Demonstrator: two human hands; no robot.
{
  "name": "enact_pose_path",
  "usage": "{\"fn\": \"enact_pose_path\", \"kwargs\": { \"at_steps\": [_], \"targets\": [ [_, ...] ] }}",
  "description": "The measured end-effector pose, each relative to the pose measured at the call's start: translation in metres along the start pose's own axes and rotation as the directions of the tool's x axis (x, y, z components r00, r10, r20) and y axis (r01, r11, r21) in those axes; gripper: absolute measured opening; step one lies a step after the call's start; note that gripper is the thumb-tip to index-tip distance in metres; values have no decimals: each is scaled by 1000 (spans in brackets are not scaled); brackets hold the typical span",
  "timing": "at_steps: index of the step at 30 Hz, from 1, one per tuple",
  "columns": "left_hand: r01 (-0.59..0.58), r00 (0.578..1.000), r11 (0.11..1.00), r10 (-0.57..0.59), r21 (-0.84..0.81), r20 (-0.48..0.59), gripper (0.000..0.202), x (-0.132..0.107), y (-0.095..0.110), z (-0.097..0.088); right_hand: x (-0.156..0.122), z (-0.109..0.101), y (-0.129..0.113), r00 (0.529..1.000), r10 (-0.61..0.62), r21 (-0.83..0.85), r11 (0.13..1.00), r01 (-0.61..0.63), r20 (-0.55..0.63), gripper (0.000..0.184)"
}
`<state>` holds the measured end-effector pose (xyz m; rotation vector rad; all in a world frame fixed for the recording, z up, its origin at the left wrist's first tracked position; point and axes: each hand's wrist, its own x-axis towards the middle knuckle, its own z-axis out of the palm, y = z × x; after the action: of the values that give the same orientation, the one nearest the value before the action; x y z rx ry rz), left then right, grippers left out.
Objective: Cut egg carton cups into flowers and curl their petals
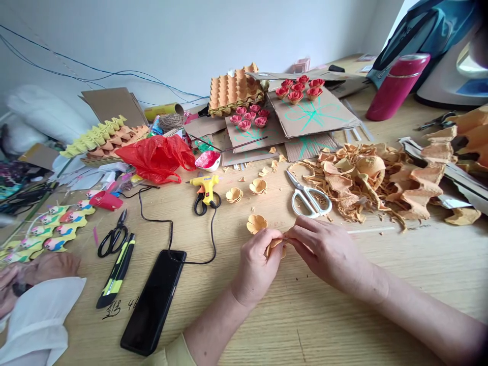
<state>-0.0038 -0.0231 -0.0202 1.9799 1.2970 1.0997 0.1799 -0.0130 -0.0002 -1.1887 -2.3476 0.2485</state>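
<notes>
Between my hands is a small egg-carton flower (275, 245) of orange pulp, partly hidden by fingers. My left hand (259, 259) grips it with thumb and forefinger. My right hand (328, 249) pinches its right edge, the fingertips of both hands almost meeting. Just beyond my left hand lies a carton flower cup (256, 223), with two stacks of such cups, a left stack (234, 194) and a right stack (258, 186), farther back. White-handled scissors (309, 195) rest past my right hand, blades pointing away.
Torn carton scraps (354, 178) heap up at right. A yellow glue gun (206, 190) stands ahead, its cord running near a black phone (154, 302). Black scissors (114, 236) and a utility knife (117, 272) lie left. Red flowers (247, 118) sit on cardboard behind. Another person's sleeve (41, 320) shows lower left.
</notes>
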Motion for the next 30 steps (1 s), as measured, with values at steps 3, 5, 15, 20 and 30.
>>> {"fn": "enact_pose_path", "kwargs": {
  "at_steps": [3,5,15,20,30],
  "targets": [
    [24,1000,1000,-24,-19,7,10,0,-1,-1,0,0,-1,1000,5,6,1000,-5,-14,22],
    [36,999,999,-36,-32,5,9,0,-1,-1,0,-1,-1,1000,-6,-11,1000,6,-24,23],
    [112,992,975,-121,-192,-38,4,1,1,2,2,-4,-1,996,84,134,987,-87,26,20],
    [140,988,946,-151,-291,-17,7,3,3,4,1,-3,0,996,84,125,988,-86,20,20],
    [136,988,909,-151,-394,-8,2,4,0,4,2,-3,-3,998,-41,-32,999,39,-57,22]
  ]
}}
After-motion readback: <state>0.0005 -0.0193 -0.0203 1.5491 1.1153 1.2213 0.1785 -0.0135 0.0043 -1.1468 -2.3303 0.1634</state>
